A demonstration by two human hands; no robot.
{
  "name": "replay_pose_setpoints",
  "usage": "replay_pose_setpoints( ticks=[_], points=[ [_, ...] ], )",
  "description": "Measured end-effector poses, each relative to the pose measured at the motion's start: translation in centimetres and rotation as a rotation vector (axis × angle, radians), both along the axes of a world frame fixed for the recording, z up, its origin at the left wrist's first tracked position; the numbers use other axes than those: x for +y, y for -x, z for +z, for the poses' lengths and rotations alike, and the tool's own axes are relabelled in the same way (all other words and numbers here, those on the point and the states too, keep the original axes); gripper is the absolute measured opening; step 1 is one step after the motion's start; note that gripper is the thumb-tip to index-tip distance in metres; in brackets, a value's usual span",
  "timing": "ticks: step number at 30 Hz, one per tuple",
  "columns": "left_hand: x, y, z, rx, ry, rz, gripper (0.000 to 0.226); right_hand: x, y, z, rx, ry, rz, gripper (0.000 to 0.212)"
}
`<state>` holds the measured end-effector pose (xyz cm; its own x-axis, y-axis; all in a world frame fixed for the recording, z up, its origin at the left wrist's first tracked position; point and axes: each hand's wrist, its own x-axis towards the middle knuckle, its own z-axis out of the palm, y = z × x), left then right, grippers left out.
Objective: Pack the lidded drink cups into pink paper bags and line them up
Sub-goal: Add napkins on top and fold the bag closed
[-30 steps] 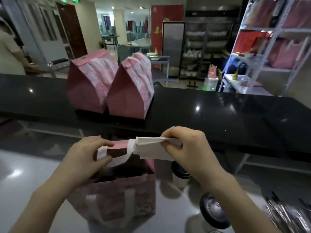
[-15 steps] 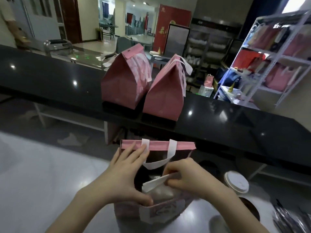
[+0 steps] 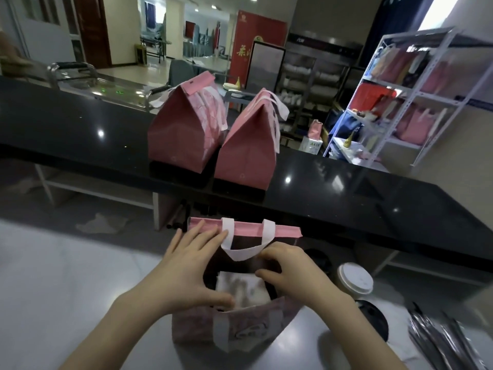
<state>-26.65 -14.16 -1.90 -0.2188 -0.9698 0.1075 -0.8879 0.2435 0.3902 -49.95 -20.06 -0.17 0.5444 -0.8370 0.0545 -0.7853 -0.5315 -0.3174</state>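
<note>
At open pink bag mouth, left hand, right hand on rims

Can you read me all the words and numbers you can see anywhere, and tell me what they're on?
"茶": red banner, in gold; the next character is cut off by the dark panel in front.
White box under the shelf: green print, too blurred to read.
Closed pink bags: small round marks, unreadable.
Open pink bag: blurred pattern, no readable words.
</note>
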Motion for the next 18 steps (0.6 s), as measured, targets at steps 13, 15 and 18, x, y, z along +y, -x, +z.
replay_pose_setpoints(
  ticks=[13, 15, 18],
  points=[
    [-1.6, 20.2, 2.5, 0.192, 0.395, -0.231, 0.004, 3.5, 20.5, -1.1, -0.26, 0.157, -0.336, 0.01],
    [-2.6, 25.2, 1.5, 0.202, 0.286, -0.324, 0.008, 4.6, 25.7, -2.6, -0.204, 0.109, -0.463, 0.015],
    [-4.3, 32.8, -0.9, 0.179, 0.155, -0.491, 0.007, 6.8, 32.8, -5.4, -0.143, 0.005, -0.636, 0.021]
  ],
)
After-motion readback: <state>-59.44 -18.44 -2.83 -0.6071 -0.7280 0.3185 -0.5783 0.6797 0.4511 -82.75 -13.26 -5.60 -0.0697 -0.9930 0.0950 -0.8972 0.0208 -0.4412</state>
